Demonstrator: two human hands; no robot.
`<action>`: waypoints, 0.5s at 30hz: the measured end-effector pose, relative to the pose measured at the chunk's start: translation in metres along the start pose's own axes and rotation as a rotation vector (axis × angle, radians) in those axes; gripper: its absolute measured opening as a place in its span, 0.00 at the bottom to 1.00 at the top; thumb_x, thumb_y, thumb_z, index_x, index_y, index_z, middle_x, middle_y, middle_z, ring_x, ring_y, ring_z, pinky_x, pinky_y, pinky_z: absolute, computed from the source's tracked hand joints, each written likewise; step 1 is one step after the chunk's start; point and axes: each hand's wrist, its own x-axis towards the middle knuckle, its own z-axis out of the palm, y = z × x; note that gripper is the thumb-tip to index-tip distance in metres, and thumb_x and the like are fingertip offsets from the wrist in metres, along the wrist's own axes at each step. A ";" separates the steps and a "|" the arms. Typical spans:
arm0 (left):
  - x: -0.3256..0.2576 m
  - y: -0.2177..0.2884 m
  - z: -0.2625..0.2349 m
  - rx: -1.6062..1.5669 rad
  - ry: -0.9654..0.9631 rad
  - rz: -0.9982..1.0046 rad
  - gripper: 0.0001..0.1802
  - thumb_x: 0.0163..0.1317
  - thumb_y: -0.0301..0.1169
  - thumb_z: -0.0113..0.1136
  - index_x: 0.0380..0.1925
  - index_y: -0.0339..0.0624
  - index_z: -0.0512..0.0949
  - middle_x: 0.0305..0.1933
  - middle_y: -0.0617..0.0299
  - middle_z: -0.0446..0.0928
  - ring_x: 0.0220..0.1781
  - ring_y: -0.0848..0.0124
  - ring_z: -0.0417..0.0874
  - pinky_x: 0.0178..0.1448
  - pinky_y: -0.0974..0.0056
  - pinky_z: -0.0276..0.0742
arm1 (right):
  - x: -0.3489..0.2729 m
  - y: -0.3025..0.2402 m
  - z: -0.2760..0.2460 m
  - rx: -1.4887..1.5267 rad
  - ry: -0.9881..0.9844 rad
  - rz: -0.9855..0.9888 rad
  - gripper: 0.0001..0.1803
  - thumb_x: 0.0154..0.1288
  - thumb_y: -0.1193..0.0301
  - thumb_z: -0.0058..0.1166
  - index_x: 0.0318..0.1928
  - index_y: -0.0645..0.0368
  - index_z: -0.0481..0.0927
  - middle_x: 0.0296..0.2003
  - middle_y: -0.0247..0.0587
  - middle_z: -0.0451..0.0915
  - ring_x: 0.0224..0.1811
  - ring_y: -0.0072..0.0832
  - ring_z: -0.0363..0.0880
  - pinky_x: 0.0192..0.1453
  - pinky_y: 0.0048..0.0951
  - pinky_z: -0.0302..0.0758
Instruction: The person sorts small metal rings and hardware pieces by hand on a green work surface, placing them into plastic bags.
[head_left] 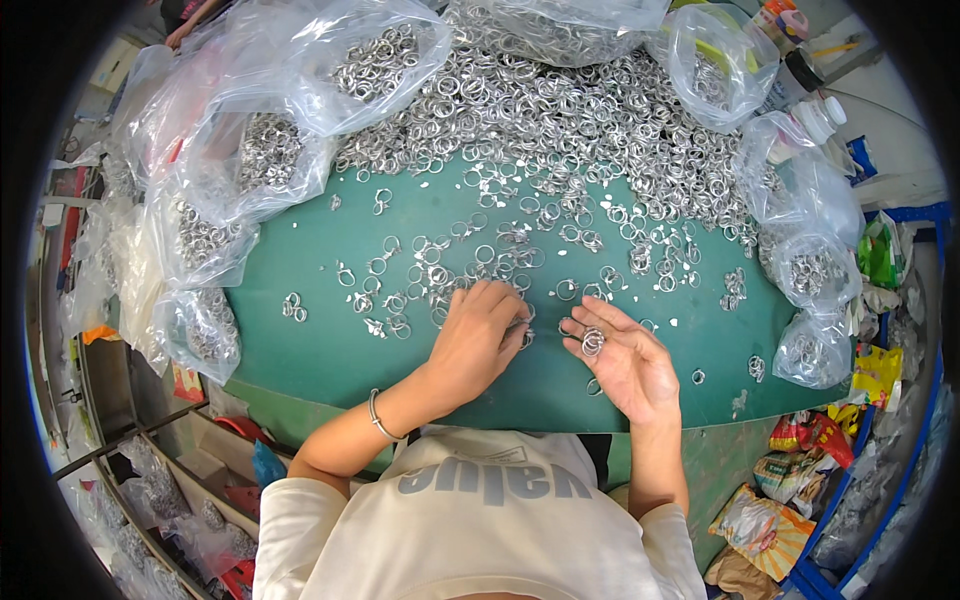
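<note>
Silver-coloured metal rings (485,254) lie loose in a small group on the green tabletop (290,345). At the near side of this group is my left hand (472,340), palm down, its fingers curled closed with rings showing at the fingertips. How many it pinches is hidden. To its right, my right hand (632,368) is turned palm up with its fingers bent. Several rings (592,342) rest in a small cluster against those fingers, and another ring shows by the fingertips. A metal bangle (376,415) is round my left wrist.
A large heap of rings (560,110) covers the far side of the table. Clear plastic bags of rings (270,150) line the left, and more bags (815,270) the right. White-capped bottles (820,115) stand far right. Bins (190,450) and packets (765,530) sit below.
</note>
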 end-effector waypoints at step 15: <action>-0.005 -0.006 -0.008 -0.136 0.093 -0.060 0.10 0.50 0.20 0.60 0.34 0.38 0.75 0.41 0.57 0.78 0.43 0.59 0.79 0.49 0.60 0.70 | -0.002 0.013 -0.003 -0.906 0.129 -0.331 0.18 0.60 0.80 0.51 0.52 0.64 0.73 0.38 0.39 0.76 0.33 0.26 0.73 0.38 0.27 0.71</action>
